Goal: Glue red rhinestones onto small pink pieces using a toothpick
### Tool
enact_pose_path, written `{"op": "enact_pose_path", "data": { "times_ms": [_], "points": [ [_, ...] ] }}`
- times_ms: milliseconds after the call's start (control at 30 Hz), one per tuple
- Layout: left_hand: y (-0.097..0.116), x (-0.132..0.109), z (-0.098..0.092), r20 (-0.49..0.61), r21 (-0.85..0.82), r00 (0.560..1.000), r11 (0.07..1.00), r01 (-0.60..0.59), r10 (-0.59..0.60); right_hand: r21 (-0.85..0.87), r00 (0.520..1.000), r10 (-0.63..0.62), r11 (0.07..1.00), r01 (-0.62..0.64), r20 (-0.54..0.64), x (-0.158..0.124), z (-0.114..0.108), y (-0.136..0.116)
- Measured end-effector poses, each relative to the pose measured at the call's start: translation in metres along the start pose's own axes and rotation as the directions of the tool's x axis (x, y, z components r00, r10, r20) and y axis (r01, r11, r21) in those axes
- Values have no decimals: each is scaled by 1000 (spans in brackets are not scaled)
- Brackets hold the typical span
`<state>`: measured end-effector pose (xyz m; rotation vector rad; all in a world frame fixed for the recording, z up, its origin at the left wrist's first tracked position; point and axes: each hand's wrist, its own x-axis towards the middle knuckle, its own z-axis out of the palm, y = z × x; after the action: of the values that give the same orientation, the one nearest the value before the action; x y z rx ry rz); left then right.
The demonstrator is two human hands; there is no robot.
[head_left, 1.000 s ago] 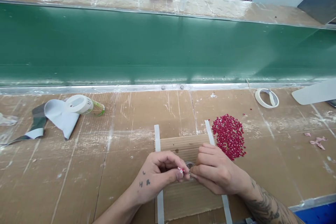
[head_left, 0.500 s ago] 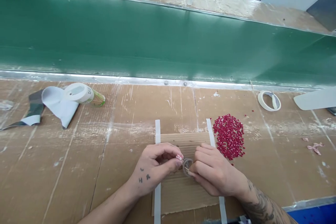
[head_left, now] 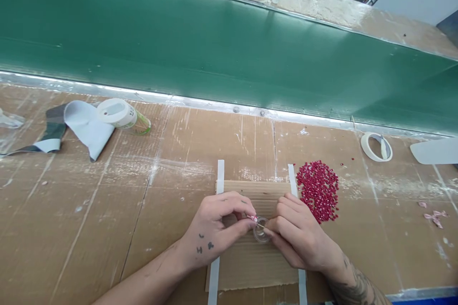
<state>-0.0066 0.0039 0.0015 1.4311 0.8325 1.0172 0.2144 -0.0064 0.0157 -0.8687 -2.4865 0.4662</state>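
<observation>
My left hand (head_left: 223,226) pinches a small pink-and-white piece (head_left: 254,218) between thumb and forefinger. Closed around a thin toothpick-like stick (head_left: 263,227) is my right hand (head_left: 302,233); the stick's tip reaches to the piece. Just below the fingertips, a small clear round cup (head_left: 261,236) sits on a corrugated cardboard sheet (head_left: 257,267). What the cup holds is hard to make out. Beside the sheet, to the right of my right hand, lies a pile of shiny dark-red beads or gems (head_left: 318,190).
White tape strips (head_left: 213,281) hold the cardboard's sides. At left stand a tub of sticks (head_left: 123,115) and a grey-white cloth (head_left: 89,128). A masking tape roll (head_left: 365,145) and pink bows (head_left: 434,218) lie at right. A green trough (head_left: 214,43) runs along the back.
The stick in my right hand has come up from the cup to the pink-and-white piece. My view has tilted and shifted a little, so the bench sits differently in the picture.
</observation>
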Motion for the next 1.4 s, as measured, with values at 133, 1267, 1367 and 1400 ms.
{"op": "enact_pose_path", "data": {
  "times_ms": [133, 1267, 1367, 1400],
  "points": [
    [1, 0, 1, -10, 70, 996, 993, -92, 93, -35, 1000, -29, 999, 29, 4, 0, -8, -4],
    [3, -2, 7, 71, 176, 977, 962, -210, 201, 141, 954, 94, 988, -55, -284, 12, -22, -31],
    [4, -2, 6, 78, 178, 979, 964, -198, 187, 136, 953, 113, 988, -77, -283, 12, -23, -32],
    [4, -2, 6, 78, 178, 979, 964, -199, 187, 135, 953, 112, 988, -76, -282, 12, -23, -33]
  ]
}}
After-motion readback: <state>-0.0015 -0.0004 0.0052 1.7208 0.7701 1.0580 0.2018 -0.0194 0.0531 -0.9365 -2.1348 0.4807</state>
